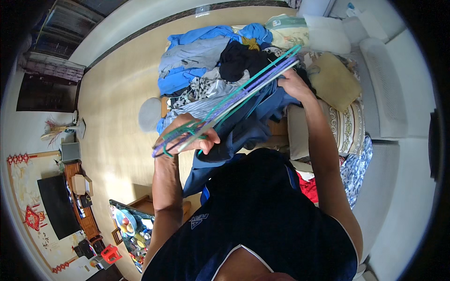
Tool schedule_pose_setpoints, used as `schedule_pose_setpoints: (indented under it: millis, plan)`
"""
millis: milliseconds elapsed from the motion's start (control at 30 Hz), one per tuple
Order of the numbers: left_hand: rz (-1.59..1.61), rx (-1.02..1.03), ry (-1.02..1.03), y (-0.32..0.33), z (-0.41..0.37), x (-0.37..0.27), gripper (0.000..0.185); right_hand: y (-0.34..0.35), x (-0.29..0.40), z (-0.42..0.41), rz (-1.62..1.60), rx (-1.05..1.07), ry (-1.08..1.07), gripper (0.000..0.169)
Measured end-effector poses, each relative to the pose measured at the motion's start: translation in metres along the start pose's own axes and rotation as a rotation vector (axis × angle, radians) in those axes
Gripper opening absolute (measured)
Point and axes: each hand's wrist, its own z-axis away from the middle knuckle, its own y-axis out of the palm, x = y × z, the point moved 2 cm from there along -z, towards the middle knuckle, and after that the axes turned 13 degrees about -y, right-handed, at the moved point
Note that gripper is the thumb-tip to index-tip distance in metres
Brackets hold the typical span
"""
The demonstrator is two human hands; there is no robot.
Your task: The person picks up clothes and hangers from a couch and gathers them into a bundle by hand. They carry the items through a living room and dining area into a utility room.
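Observation:
Several clothes hangers (242,92), teal, purple and white, lie bunched together diagonally in front of me. My left hand (191,135) is closed round their hooked end. My right hand (294,84) is near their far end and grips a dark blue garment (246,117), which hangs below the hangers towards my body. Whether the right hand also touches the hangers I cannot tell. Beyond lies a heap of clothes: a black garment (240,61), a grey one (197,52), blue ones (181,79) and a striped one (197,102).
A grey sofa (379,175) runs along the right, with a beige cushion (334,82) and a patterned cushion (346,130). A round grey stool (149,114) stands left of the heap. At lower left are a cluttered table (135,228) and a red plastic stool (111,253).

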Motion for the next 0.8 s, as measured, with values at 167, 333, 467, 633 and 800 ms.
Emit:
schedule_pose_setpoints:
  millis: [167,333,467,633,800]
  plan:
    - [0.434,-0.009,0.106,-0.006,0.004,0.018,0.037,0.012,0.003,0.021,-0.890,-0.181,0.131,0.044]
    - [0.386,-0.115,-0.002,-0.002,-0.004,0.020,0.035,0.027,0.029,0.018,-0.121,-0.314,-0.109,0.037]
    - [0.420,-0.034,0.006,-0.014,0.005,0.029,0.039,0.008,0.011,0.022,-0.516,-0.152,-0.053,0.033]
    - [0.621,0.090,0.182,-0.014,0.000,0.048,0.041,0.013,-0.022,0.045,-1.142,-0.172,0.006,0.031]
    - [0.548,0.114,0.218,-0.007,-0.006,0.037,0.045,0.047,-0.042,0.042,-1.353,-0.168,0.197,0.029]
